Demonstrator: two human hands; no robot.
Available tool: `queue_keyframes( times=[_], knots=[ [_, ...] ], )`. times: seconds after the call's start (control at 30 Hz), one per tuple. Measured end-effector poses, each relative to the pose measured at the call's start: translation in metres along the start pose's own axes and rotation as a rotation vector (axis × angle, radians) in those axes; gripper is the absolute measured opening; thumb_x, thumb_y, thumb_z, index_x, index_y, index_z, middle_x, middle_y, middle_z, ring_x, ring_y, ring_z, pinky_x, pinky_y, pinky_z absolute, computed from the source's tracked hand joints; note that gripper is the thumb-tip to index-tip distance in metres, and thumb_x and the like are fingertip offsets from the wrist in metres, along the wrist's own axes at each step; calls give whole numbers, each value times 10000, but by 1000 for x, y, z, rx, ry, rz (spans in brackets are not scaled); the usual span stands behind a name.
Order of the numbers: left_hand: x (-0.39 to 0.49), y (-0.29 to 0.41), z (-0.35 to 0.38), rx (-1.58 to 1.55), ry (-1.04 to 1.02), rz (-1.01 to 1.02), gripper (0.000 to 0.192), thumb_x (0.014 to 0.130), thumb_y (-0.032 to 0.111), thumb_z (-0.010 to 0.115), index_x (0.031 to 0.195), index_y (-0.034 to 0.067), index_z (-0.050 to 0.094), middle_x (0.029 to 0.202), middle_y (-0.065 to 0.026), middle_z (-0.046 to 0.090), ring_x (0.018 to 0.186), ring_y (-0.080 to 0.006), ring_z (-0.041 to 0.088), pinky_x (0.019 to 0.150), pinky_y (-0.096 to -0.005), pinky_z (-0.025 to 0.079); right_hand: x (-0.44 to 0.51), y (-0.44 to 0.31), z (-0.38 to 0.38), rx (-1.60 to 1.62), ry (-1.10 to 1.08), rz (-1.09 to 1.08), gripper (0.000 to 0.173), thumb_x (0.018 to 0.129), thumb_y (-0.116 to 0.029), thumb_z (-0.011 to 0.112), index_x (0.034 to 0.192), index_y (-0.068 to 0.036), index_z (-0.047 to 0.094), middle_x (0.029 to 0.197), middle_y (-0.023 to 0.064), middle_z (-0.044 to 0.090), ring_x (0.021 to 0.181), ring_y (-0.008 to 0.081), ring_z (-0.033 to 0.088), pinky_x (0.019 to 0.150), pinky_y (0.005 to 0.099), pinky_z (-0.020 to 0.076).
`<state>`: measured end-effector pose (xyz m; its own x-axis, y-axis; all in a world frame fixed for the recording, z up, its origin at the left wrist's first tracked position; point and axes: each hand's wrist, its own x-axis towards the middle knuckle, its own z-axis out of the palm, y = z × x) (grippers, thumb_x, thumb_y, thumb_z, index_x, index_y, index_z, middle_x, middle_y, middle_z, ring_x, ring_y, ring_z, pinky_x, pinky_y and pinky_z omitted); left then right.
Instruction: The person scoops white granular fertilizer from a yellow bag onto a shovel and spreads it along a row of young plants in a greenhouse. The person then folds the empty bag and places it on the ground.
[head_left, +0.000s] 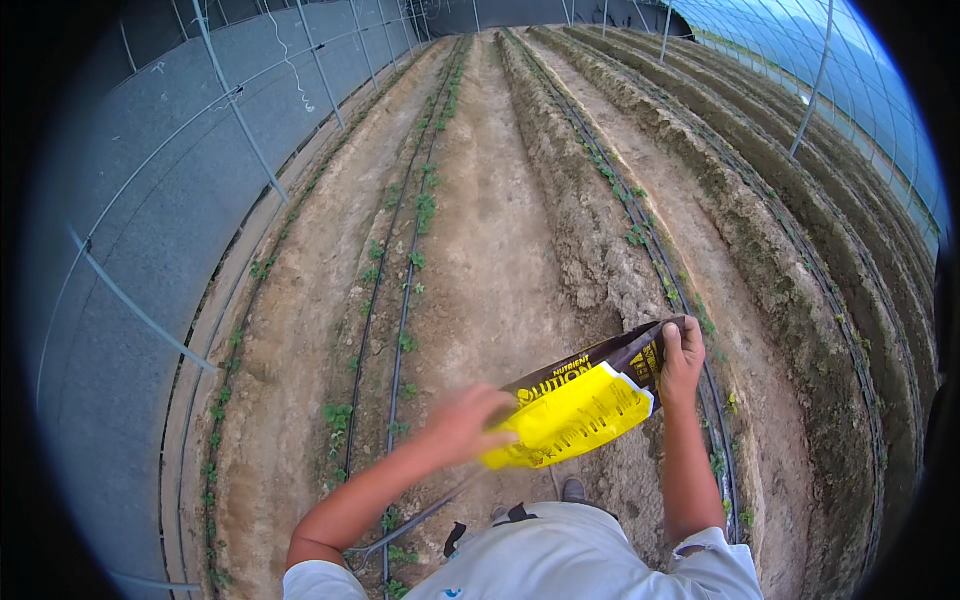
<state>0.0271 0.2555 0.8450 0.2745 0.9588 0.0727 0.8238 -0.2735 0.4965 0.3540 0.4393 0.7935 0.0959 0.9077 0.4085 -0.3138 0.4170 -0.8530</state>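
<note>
In front of my body I hold a dark brown bag (647, 358) with yellow writing. My right hand (681, 360) pinches its upper right corner, thumb on the near face. Over the brown bag's front lies a yellow plastic bag (574, 420), printed with small text and white along its right edge. At the left end of the yellow bag is my left hand (465, 424), blurred, its thumb on the near side and its fingers near the top edge. Whether the two bags are joined cannot be seen.
Long soil beds (585, 210) with black drip lines (405, 315) and small green plants (424, 211) run away from me. On the left stand a grey sheet wall (150, 225) and metal poles (232, 97). A grey hose (427, 514) lies near my shoe (574, 489).
</note>
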Motion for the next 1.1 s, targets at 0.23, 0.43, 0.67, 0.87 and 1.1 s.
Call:
queue_keyframes(
  times=[0.23, 0.43, 0.67, 0.87, 1.1],
  knots=[
    [9, 9, 6, -91, 52, 61, 558, 880, 402, 811, 1298, 90, 613, 1280, -160, 624, 1212, -373, 607, 1011, -453, 508, -3, -9, -9, -36, 3, 2, 127, 1060, -157, 660, 1085, -34, 641, 983, -28, 637, 905, 68, 566, 850, 236, 474],
    [12, 7, 13, -106, 82, 66, 460, 878, 357, 815, 1227, 85, 688, 1268, -172, 624, 1200, -379, 609, 1011, -444, 502, -6, -17, -10, -79, 36, -33, 133, 1055, -154, 666, 1098, -30, 645, 987, -27, 638, 904, 70, 570, 839, 231, 477],
    [7, 0, 21, -131, 54, 43, 355, 883, 286, 808, 1161, 81, 729, 1213, -173, 627, 1147, -370, 619, 975, -436, 512, 2, -26, -22, -28, 69, -40, 132, 1065, -154, 656, 1084, -27, 629, 972, -32, 625, 887, 56, 561, 831, 223, 474],
    [9, 4, 29, -54, 119, 64, 266, 888, 241, 795, 1084, 75, 726, 1199, -155, 633, 1116, -352, 632, 939, -438, 521, 2, -24, -25, -19, 74, -33, 116, 1065, -146, 652, 1074, -34, 625, 965, -35, 621, 875, 49, 554, 815, 222, 472],
    [17, 12, 36, 106, 324, 189, 254, 877, 244, 801, 1052, 81, 718, 1145, -141, 661, 1021, -348, 665, 862, -454, 525, -1, -27, -21, 13, 83, -11, 107, 1063, -141, 648, 1069, -38, 622, 961, -36, 614, 872, 48, 546, 811, 220, 465]
  ],
)
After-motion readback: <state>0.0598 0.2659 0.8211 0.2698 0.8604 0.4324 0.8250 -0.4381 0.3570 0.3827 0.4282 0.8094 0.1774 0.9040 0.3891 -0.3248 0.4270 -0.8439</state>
